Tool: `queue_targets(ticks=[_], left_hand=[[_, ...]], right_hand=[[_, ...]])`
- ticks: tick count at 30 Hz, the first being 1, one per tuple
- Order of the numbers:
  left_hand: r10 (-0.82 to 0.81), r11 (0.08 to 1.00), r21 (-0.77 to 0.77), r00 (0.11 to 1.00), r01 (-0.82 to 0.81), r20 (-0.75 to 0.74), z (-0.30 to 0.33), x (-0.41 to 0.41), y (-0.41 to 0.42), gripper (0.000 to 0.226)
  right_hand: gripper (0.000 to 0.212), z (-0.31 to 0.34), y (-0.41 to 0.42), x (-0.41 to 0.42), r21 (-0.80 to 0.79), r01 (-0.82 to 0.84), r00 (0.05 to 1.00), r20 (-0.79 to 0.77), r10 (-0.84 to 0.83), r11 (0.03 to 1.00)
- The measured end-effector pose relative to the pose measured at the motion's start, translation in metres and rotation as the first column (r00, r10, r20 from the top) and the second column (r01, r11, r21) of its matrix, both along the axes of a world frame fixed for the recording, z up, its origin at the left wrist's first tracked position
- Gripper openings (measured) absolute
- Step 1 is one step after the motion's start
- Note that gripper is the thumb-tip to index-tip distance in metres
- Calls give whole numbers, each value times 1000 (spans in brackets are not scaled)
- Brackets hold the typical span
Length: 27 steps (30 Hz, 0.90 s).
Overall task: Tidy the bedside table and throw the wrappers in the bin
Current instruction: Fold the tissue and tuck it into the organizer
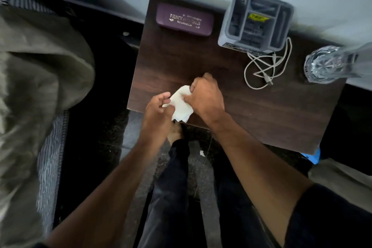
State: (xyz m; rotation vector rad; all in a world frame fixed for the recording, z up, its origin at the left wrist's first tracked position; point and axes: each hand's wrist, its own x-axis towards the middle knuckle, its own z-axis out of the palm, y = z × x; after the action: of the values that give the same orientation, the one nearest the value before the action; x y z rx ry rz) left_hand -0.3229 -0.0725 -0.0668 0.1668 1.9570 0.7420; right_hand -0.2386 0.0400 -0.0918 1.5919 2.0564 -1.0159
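Note:
A crumpled white wrapper (181, 104) hangs over the near left edge of the dark wooden bedside table (261, 119). Both hands hold it. My left hand (157, 110) pinches its lower left side from just off the table's edge. My right hand (205, 96) grips its upper right side, fingers curled, above the tabletop.
On the table stand a purple glasses case (184, 19) at the back left, a grey compartmented organiser (256, 22), a coiled white cable (265, 66) and a clear glass (324, 64) at the right edge. A small white scrap (202, 153) lies on the floor. Bedding (40, 86) fills the left.

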Motion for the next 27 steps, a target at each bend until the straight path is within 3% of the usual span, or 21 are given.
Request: queue_targets(ticks=[5,10,13,17,20,24,27], left_hand=[[100,990,97,995,-100,11,6,-8,3,24],[218,965,114,966,-235,140,21,-11,22,22],[103,972,187,973,-142,205,44,6,43,22],[-44,935,354,992,-1,120,71,22,89,35],[-129,916,393,986,77,107,77,26,129,38],[-115,906,420,986,55,121,76,33,173,44],[-101,909,416,984,32,146,70,33,193,27]], right_hand=[[8,12,-5,1,-144,145,983,-94,-159,979],[25,46,-8,23,-114,413,845,-321,-427,903],[39,76,12,35,-109,599,696,-419,-583,793],[31,99,52,46,-13,669,636,-508,-581,743],[24,104,84,48,70,698,624,-548,-557,713],[28,96,120,50,111,716,619,-557,-553,689],[30,85,136,50,73,736,582,-576,-574,673]])
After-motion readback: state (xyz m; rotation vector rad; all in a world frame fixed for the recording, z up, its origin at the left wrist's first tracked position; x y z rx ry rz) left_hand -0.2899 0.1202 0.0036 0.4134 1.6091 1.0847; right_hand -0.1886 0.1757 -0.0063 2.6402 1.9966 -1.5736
